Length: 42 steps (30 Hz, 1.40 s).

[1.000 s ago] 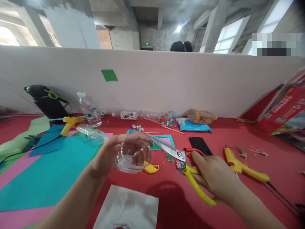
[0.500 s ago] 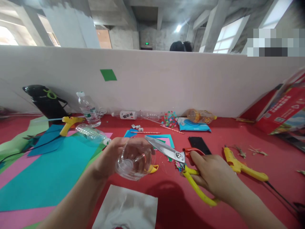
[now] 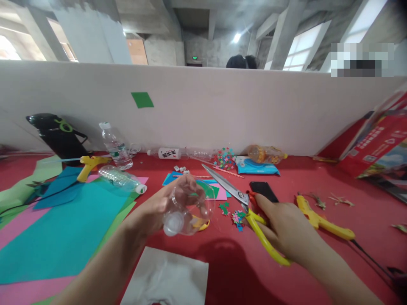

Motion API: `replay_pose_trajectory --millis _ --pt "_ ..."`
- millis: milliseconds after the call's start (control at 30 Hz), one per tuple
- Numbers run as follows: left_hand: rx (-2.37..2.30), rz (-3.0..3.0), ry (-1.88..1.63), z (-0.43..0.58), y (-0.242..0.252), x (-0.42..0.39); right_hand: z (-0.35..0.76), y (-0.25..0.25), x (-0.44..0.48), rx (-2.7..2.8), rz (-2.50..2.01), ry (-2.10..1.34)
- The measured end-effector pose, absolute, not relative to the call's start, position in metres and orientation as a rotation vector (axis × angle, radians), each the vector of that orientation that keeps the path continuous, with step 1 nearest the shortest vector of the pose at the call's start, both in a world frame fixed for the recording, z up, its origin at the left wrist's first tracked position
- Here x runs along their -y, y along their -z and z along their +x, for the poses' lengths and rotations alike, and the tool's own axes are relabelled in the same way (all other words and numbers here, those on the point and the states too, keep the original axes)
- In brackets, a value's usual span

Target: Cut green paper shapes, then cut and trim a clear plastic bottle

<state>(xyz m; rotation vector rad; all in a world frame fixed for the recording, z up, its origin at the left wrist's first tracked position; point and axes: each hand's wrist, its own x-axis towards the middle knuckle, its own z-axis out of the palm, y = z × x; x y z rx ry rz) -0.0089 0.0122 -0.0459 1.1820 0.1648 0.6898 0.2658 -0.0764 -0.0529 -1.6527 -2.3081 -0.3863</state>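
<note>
My left hand (image 3: 162,199) is closed around a cut piece of clear plastic bottle (image 3: 193,212). The piece tilts so that its white cap (image 3: 173,223) faces me. In my right hand (image 3: 288,226) are scissors (image 3: 230,189) with one yellow and one red handle. Their blades point up and left, just right of the bottle piece and apart from it. Behind the clear plastic a small yellow item (image 3: 203,225) lies on the table; its kind is unclear. Small star-shaped pieces (image 3: 238,218) lie below the blades.
Coloured paper sheets (image 3: 63,237) cover the left side. Yellow glue guns lie at left (image 3: 87,167) and right (image 3: 324,222). A phone (image 3: 263,191), wipes pack (image 3: 258,166), several bottles (image 3: 117,146) and a black flask (image 3: 60,135) stand or lie farther back. White paper (image 3: 171,275) lies in front.
The bottle piece has turned, bringing its cap toward me, and shifted slightly right with my left hand. The scissors now point more steeply upward, with their tip farther from me.
</note>
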Motion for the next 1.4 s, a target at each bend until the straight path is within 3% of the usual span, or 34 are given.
replay_pose_trajectory --millis 233,633,1400 --pt "-0.373 1.033 -0.867 -0.0067 0.0409 -0.0076 0.2667 0.0513 0.0749 2.287 -1.792 0.28" --pt "-0.541 1.517 -0.866 -0.0104 0.0381 -0.0089 0.2642 0.0483 0.0825 2.323 -1.681 0.483" --pt "-0.457 1.601 -0.861 -0.0135 0.0381 -0.0115 0.2662 0.0489 0.0808 2.299 -1.583 0.654"
